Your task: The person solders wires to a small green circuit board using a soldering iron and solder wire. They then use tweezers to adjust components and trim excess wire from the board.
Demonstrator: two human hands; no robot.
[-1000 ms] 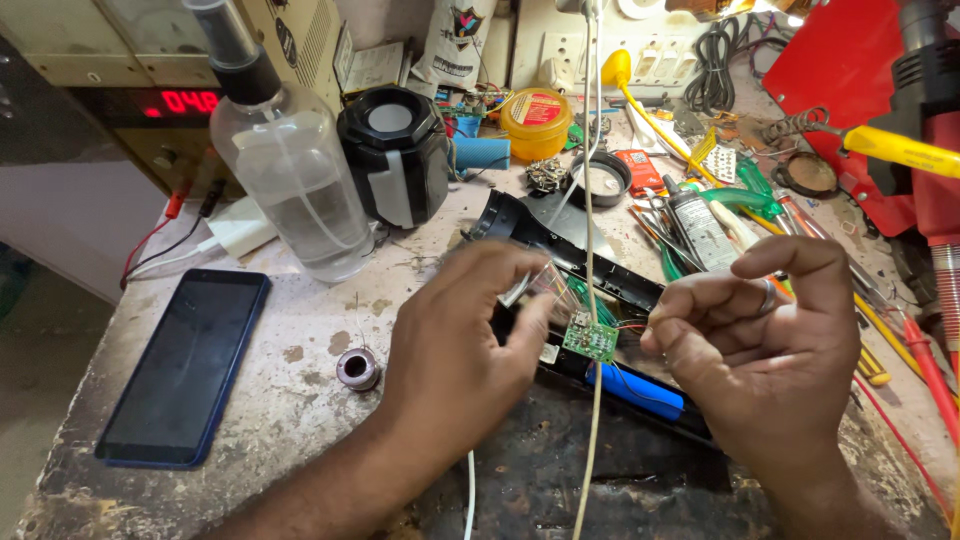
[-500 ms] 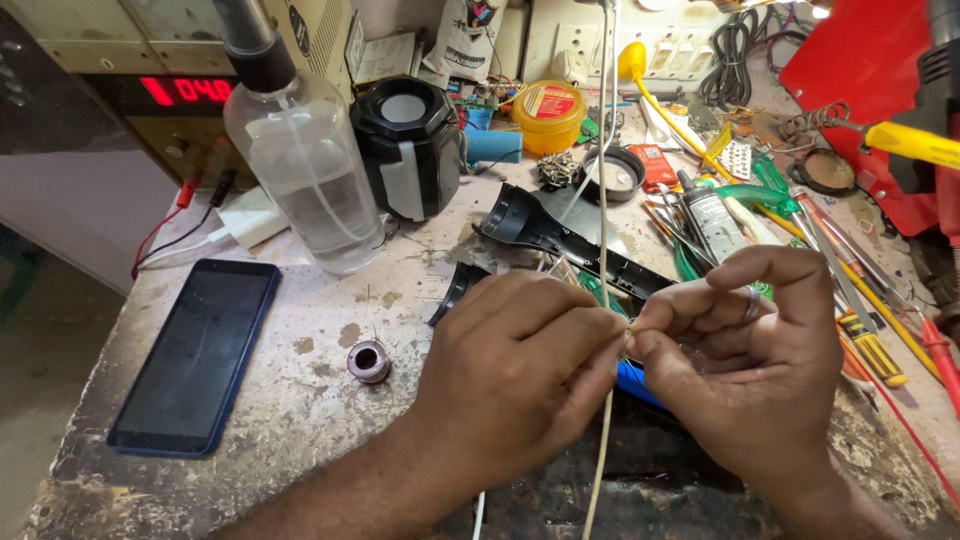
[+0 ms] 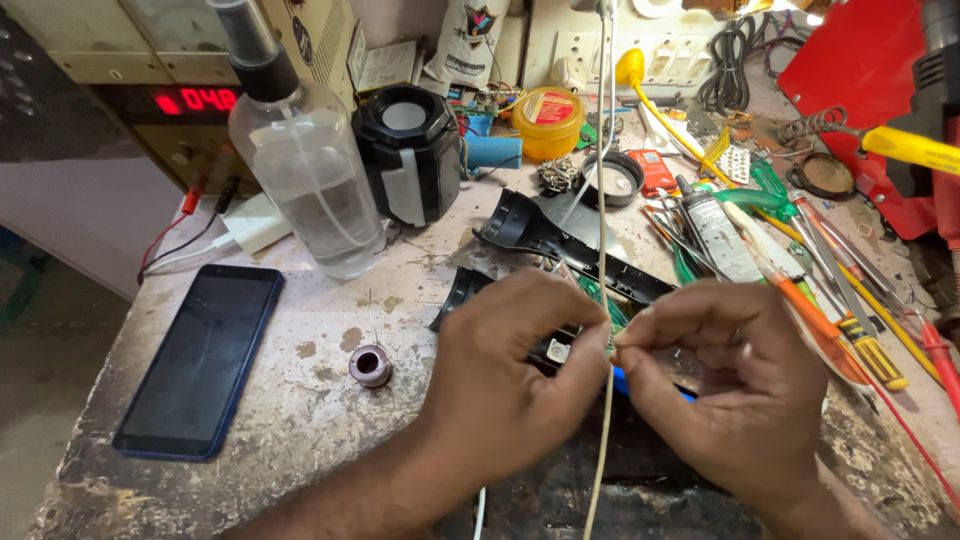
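Left hand (image 3: 510,390): curled over the middle of the bench (image 3: 300,430), fingers (image 3: 570,335) closed, tips pressed toward the right hand; pinching at the white cord (image 3: 602,200), exact grip hidden by the knuckles.
Right hand (image 3: 735,390): just beside the left, fingers bent shut, thumb and forefinger nipped on the white cord where the two hands meet.
White cord: hanging down from the top of the view, passing between both hands, running on below them to the bottom edge.
Black housing (image 3: 560,240): opened shell lying on the bench just behind the hands, partly hidden by them, green wiring visible inside.
Small coil (image 3: 370,365): on the bench, near the left hand, apart from it.
Phone (image 3: 200,360): dark screen, flat near the left edge of the bench, well apart from the hands.
Clear bottle (image 3: 305,190): upright behind the phone, black nozzle on top.
Black speaker (image 3: 408,165): upright just right of the bottle.
Screwdrivers (image 3: 850,330): strewn right of the right hand.
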